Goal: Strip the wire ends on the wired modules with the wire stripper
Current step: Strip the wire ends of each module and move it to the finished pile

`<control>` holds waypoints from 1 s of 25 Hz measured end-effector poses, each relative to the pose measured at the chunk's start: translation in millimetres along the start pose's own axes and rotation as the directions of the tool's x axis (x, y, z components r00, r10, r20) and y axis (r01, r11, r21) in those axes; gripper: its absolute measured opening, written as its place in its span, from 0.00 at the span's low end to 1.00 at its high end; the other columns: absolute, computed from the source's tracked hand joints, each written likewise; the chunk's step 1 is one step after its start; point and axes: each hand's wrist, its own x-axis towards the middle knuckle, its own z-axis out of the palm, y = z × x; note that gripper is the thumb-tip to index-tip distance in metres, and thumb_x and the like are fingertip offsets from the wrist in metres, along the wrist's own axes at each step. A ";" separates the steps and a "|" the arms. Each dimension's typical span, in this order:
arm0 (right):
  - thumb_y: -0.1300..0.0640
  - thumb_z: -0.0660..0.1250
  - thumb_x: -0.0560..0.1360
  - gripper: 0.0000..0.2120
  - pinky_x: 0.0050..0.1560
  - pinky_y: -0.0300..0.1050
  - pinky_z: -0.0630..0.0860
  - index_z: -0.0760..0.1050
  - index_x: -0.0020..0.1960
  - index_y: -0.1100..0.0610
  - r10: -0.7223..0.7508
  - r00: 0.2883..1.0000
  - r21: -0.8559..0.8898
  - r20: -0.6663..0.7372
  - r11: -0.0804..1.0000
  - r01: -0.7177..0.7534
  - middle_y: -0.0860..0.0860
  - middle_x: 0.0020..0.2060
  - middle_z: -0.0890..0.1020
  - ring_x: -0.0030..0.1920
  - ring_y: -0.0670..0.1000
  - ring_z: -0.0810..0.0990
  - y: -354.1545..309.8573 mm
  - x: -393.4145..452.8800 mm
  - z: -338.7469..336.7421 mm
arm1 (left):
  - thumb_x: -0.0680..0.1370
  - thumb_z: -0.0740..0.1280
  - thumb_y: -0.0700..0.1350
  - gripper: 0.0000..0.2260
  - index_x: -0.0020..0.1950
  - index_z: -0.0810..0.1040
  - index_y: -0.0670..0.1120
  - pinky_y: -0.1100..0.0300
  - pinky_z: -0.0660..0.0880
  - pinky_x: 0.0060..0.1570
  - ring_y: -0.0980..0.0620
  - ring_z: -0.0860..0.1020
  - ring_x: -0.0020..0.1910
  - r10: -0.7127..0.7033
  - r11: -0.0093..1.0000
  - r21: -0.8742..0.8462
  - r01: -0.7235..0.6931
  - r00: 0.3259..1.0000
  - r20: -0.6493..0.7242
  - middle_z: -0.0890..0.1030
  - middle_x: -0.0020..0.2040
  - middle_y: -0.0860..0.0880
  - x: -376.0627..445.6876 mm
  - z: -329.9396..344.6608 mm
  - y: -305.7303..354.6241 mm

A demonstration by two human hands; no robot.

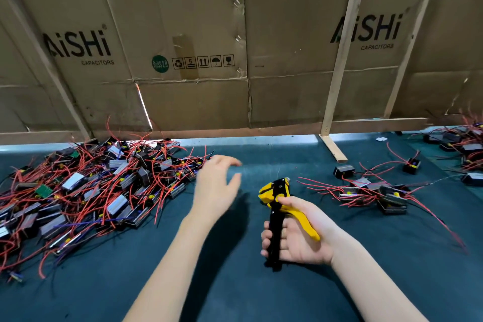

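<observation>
Cardboard-backed green tabletop (pixel 235 282). Modules (pixel 86 191): heaped left, light, rigid; wires springy, tangle-prone; take by the casing. Left hand (pixel 215 192) spread, empty, beside the heap. Right hand (pixel 300 234) grips stripper (pixel 281 200).

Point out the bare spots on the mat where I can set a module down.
Bare green mat lies between the big module pile and the smaller cluster, and nearer you, around both forearms. The left side is crowded; scattered modules fill the far right.

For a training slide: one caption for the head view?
Right hand holds stripper; open left hand beside module pile.
</observation>
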 end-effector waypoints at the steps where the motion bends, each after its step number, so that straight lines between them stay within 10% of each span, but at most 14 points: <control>1: 0.46 0.67 0.70 0.23 0.47 0.57 0.80 0.73 0.49 0.66 0.001 1.000 -0.004 -0.003 1.000 -0.001 0.62 0.39 0.77 0.38 0.61 0.80 0.1 0.2 0.1 | 0.75 0.68 0.39 0.11 0.57 0.80 0.43 0.51 0.68 0.60 0.44 0.75 0.59 -0.055 0.981 0.180 0.067 0.996 -0.071 0.79 0.57 0.46 -3.3 -7.2 -21.2; 6: 0.45 0.67 0.71 0.23 0.48 0.58 0.80 0.72 0.50 0.66 0.005 1.000 -0.007 -0.007 1.000 -0.005 0.62 0.39 0.77 0.38 0.61 0.79 0.7 -0.1 0.7 | 0.76 0.66 0.42 0.17 0.64 0.73 0.41 0.47 0.70 0.54 0.39 0.72 0.60 -0.347 0.748 0.571 0.338 0.933 -0.097 0.76 0.59 0.42 -20.4 -18.0 -75.7; 10: 0.46 0.68 0.70 0.24 0.49 0.58 0.79 0.72 0.51 0.66 -0.004 1.000 -0.008 -0.017 1.000 0.004 0.62 0.40 0.77 0.39 0.61 0.79 0.7 -1.1 -0.4 | 0.77 0.66 0.45 0.13 0.61 0.76 0.46 0.51 0.64 0.56 0.43 0.73 0.59 -0.296 0.741 0.593 0.316 0.946 -0.134 0.80 0.56 0.47 -22.3 -19.0 -71.0; 17: 0.45 0.67 0.70 0.23 0.50 0.59 0.78 0.72 0.50 0.66 -0.007 1.000 -0.024 -0.015 1.000 0.007 0.62 0.39 0.77 0.39 0.61 0.79 0.7 -2.3 0.2 | 0.67 0.78 0.41 0.19 0.53 0.77 0.54 0.63 0.74 0.46 0.58 0.78 0.40 -0.028 0.980 -0.182 0.078 0.965 0.261 0.81 0.40 0.55 -28.0 -20.2 -47.2; 21: 0.45 0.66 0.71 0.23 0.50 0.59 0.78 0.72 0.50 0.66 -0.002 1.000 -0.027 -0.017 1.000 0.002 0.62 0.39 0.77 0.38 0.61 0.79 0.5 -2.5 2.3 | 0.65 0.79 0.43 0.28 0.60 0.70 0.53 0.72 0.70 0.42 0.57 0.78 0.37 -0.053 0.980 -0.171 0.099 0.966 0.255 0.75 0.52 0.56 -28.6 -13.6 -47.1; 25: 0.45 0.67 0.71 0.23 0.49 0.59 0.78 0.73 0.50 0.67 -0.010 1.000 -0.023 -0.016 1.000 0.010 0.62 0.39 0.77 0.38 0.61 0.79 0.6 -2.5 1.0 | 0.69 0.75 0.47 0.23 0.62 0.71 0.51 0.56 0.76 0.49 0.52 0.79 0.42 -0.208 0.975 -0.024 0.220 0.948 0.240 0.79 0.45 0.55 -27.0 -11.4 -52.4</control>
